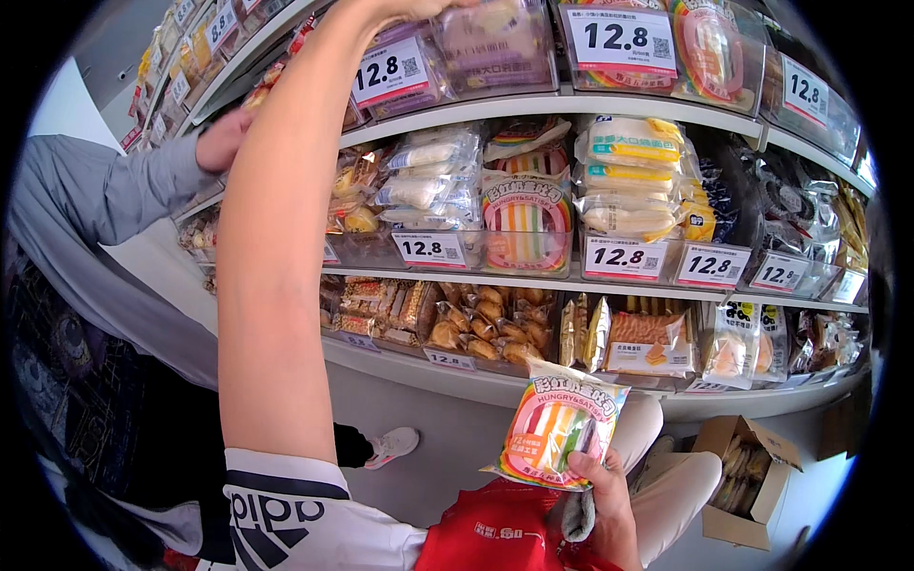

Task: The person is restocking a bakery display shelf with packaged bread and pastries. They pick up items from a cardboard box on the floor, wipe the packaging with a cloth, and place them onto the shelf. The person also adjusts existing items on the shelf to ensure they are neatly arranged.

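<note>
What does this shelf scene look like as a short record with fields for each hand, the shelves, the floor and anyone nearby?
Left hand: raised to the top shelf, at a clear plastic pack of pale bread; grip partly out of view.
Right hand: holds a rainbow-striped cake in a clear wrapper by its lower edge.
Shelves: white tiers of wrapped bakery goods with white price tags.
Floor: open brown cardboard box at lower right.
Nearby: another person's grey sleeve reaches to the shelves at left.

Rainbow-striped snack packet, upright, hand-held
</note>
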